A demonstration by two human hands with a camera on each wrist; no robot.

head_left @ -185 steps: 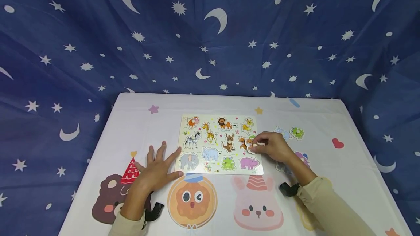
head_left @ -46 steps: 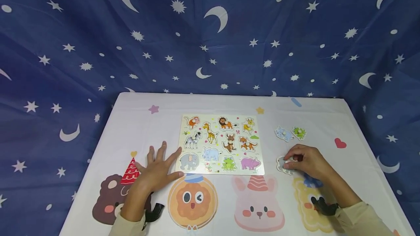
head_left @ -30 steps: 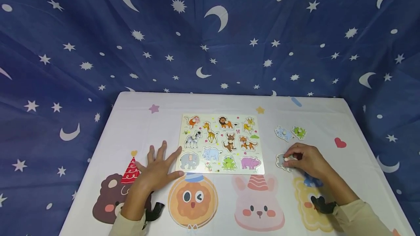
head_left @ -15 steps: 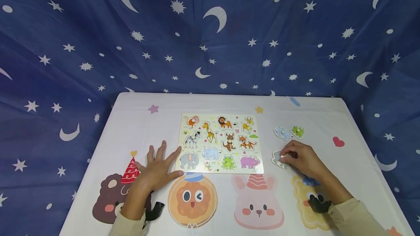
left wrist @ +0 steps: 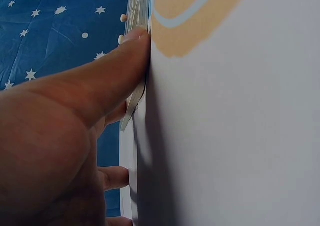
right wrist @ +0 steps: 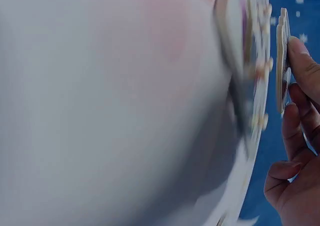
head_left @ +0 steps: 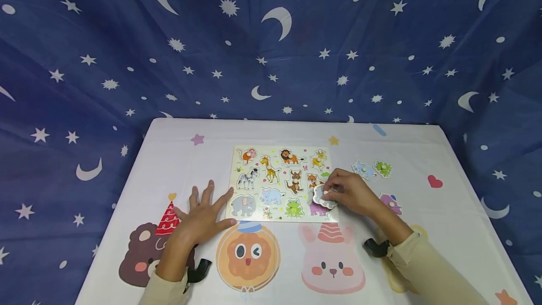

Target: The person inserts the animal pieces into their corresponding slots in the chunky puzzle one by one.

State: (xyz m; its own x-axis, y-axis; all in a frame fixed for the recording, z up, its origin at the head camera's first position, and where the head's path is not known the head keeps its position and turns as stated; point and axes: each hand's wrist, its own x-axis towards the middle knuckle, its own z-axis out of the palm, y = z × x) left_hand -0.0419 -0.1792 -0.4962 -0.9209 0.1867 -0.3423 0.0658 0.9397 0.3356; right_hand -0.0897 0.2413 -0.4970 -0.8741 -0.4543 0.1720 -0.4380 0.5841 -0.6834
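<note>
My right hand point(head_left: 353, 193) pinches a grey elephant puzzle piece point(head_left: 320, 196) by its knob, over the lower right of the animal puzzle board point(head_left: 282, 218). The piece overlaps the purple hippo picture in the head view. In the right wrist view the elephant piece point(right wrist: 282, 61) stands off from the board, with thumb and fingers at its face. My left hand point(head_left: 203, 220) lies with fingers spread, thumb and forefinger at the board's left edge. The left thumb point(left wrist: 120, 68) touches the board edge in the left wrist view. Knobbed animal pieces sit in the board's upper rows.
Right of the board lie a blue rhino piece point(head_left: 363, 170), a frog piece point(head_left: 383, 169) and a purple hippo piece point(head_left: 390, 203), partly behind the right forearm. A white cloth with cartoon prints point(head_left: 182, 154) covers the table. A blue starry curtain point(head_left: 211, 51) hangs behind.
The tiger piece went into the board earlier. My right hand then took the elephant piece from the cloth at the right and carried it left over the board. My left hand stays put.
</note>
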